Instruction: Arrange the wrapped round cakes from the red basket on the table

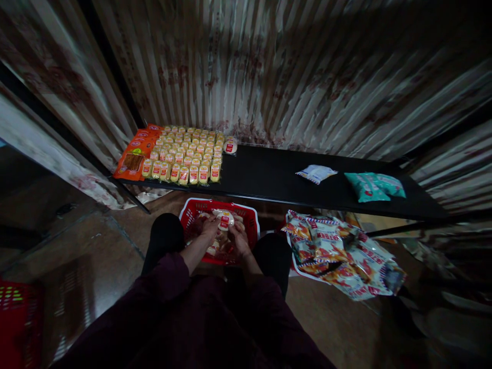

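- Left hand (209,226) curled narrowly on the left edge of a round wrapped pack (226,219), fingers partly hidden
- Right hand (239,237) closed on the pack's right edge, so both hold it together
- The pack, red label up, is over the red basket (252,218), above more wrapped packs (213,248)
- A similar pack (230,147) lies on the black shelf (265,171)

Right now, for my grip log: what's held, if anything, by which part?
The left hand and right hand hold a round, white, red-labelled, plastic-wrapped packet by its opposite edges.
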A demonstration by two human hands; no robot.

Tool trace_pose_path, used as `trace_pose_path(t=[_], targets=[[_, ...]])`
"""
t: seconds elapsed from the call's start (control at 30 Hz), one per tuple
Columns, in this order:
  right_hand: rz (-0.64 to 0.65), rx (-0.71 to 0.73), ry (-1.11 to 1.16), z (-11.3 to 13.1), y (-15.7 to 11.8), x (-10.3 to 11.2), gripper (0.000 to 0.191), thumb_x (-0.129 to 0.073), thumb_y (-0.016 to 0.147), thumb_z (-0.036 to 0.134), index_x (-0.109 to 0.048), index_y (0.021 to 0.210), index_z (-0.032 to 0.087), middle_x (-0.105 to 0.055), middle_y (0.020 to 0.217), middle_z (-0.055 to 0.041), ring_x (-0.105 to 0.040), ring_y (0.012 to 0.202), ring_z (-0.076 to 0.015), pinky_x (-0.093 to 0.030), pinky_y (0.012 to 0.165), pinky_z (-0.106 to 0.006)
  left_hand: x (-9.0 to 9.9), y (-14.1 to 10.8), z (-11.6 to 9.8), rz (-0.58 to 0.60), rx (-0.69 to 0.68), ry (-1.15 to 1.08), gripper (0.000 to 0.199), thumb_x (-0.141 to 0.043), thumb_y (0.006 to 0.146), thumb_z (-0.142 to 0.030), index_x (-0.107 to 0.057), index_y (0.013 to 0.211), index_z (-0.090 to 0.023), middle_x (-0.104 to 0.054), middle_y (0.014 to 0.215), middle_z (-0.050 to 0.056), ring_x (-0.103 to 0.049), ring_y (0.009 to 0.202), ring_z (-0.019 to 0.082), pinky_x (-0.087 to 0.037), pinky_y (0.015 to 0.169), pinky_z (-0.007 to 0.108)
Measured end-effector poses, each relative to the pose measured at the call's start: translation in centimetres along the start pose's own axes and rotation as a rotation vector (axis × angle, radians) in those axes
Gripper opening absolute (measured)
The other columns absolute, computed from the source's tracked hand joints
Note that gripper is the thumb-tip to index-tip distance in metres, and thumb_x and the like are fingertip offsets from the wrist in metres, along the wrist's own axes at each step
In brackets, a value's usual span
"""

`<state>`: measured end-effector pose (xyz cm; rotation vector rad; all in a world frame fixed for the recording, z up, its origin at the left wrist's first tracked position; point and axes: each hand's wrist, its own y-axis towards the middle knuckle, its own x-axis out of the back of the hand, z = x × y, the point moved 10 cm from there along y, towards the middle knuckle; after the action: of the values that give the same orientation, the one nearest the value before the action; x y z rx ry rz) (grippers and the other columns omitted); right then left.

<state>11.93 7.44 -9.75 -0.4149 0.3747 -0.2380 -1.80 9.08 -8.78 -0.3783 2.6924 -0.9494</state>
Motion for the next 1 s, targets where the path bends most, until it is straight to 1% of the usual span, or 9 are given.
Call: trace_pose_path(t=[0.13, 0.23, 0.33, 0.47, 0.57, 0.63, 0.77, 0.9, 1.0], targets=[[-0.008, 0.011, -0.002, 0.5, -0.3, 0.1, 0.047, -0.072, 0.059, 0.046, -0.066, 0.097, 0.019, -0.072, 0.083, -0.0024, -0.066, 0.076, -0.0198, -0.051, 0.067, -0.030, -0.6, -0.4, -0.5, 0.016, -0.036, -0.017, 0.023, -0.065, 0.077, -0.027, -0.066, 0.097, -0.014, -0.067, 0.070, 0.003, -0.060, 0.055, 0.010, -0.048, 0.052, 0.019], [-0.005, 0.030, 0.010, 0.8, -0.3, 0.2, 0.045, -0.069, 0.062, 0.046, -0.065, 0.098, 0.021, -0.072, 0.090, -0.0029, -0.067, 0.079, -0.0198, -0.052, 0.070, -0.030, -0.9, -0.6, -0.9, 0.031, -0.063, -0.011, 0.027, -0.067, 0.076, -0.032, -0.067, 0.096, -0.014, -0.069, 0.073, 0.004, -0.063, 0.060, 0.012, -0.050, 0.056, 0.022], [-0.010, 0.026, 0.016, 1.1, -0.3, 0.1, 0.042, -0.066, 0.065, 0.047, -0.065, 0.097, 0.020, -0.072, 0.092, -0.0047, -0.067, 0.078, -0.0193, -0.052, 0.069, -0.030, -1.2, -0.7, -1.5, 0.046, -0.082, -0.002, 0.021, -0.064, 0.077, -0.027, -0.068, 0.094, -0.014, -0.070, 0.075, 0.004, -0.063, 0.061, 0.011, -0.050, 0.057, 0.021], [-0.072, 0.039, 0.108, 2.3, -0.8, 0.0, 0.036, -0.071, 0.062, 0.042, -0.066, 0.090, 0.019, -0.072, 0.088, -0.0045, -0.065, 0.074, -0.0170, -0.052, 0.065, -0.028, -1.7, -0.8, -2.6, 0.066, -0.123, 0.009, 0.020, -0.058, 0.077, -0.017, -0.066, 0.096, -0.014, -0.070, 0.081, 0.005, -0.063, 0.066, 0.012, -0.050, 0.061, 0.022], [-0.083, 0.063, 0.154, 3.4, -1.3, -0.6, 0.034, -0.073, 0.061, 0.039, -0.066, 0.088, 0.020, -0.071, 0.082, -0.0011, -0.063, 0.068, -0.0138, -0.051, 0.063, -0.025, -1.3, -1.1, -3.6, -0.003, -0.201, 0.046, 0.022, -0.057, 0.076, -0.013, -0.063, 0.098, -0.016, -0.068, 0.086, 0.005, -0.063, 0.069, 0.012, -0.050, 0.065, 0.023], [-0.097, 0.074, 0.165, 4.0, -1.5, -0.9, 0.033, -0.073, 0.061, 0.038, -0.065, 0.088, 0.020, -0.069, 0.075, 0.0009, -0.060, 0.064, -0.0120, -0.050, 0.061, -0.024, -1.1, -1.4, -4.3, -0.043, -0.271, 0.082, 0.023, -0.055, 0.077, -0.012, -0.060, 0.099, -0.017, -0.067, 0.086, 0.004, -0.062, 0.070, 0.012, -0.049, 0.066, 0.023], [-0.114, 0.114, 0.150, 4.8, -1.7, -1.2, 0.032, -0.071, 0.062, 0.040, -0.064, 0.085, 0.019, -0.063, 0.065, 0.0036, -0.056, 0.058, -0.0100, -0.048, 0.059, -0.023, -1.3, -1.9, -5.6, -0.051, -0.411, 0.193, 0.023, -0.052, 0.078, -0.010, -0.057, 0.098, -0.019, -0.065, 0.084, 0.002, -0.061, 0.071, 0.012, -0.048, 0.067, 0.022], [-0.125, 0.142, 0.152, 5.0, -1.7, -1.1, 0.034, -0.071, 0.062, 0.042, -0.065, 0.087, 0.020, -0.061, 0.065, 0.0042, -0.055, 0.057, -0.0090, -0.048, 0.058, -0.022, -1.8, -2.5, -6.4, -0.052, -0.500, 0.282, 0.026, -0.051, 0.076, -0.007, -0.059, 0.097, -0.020, -0.065, 0.090, 0.002, -0.060, 0.079, 0.013, -0.048, 0.078, 0.025], [-0.138, 0.182, 0.096, 5.3, -1.7, -0.9, 0.038, -0.069, 0.064, 0.045, -0.067, 0.093, 0.019, -0.065, 0.075, 0.0014, -0.059, 0.064, -0.0104, -0.050, 0.064, -0.023, -1.4, -3.6, -7.3, -0.142, -0.536, 0.390, 0.027, -0.055, 0.074, -0.007, -0.062, 0.097, -0.020, -0.064, 0.100, 0.005, -0.058, 0.095, 0.017, -0.043, 0.091, 0.030]])
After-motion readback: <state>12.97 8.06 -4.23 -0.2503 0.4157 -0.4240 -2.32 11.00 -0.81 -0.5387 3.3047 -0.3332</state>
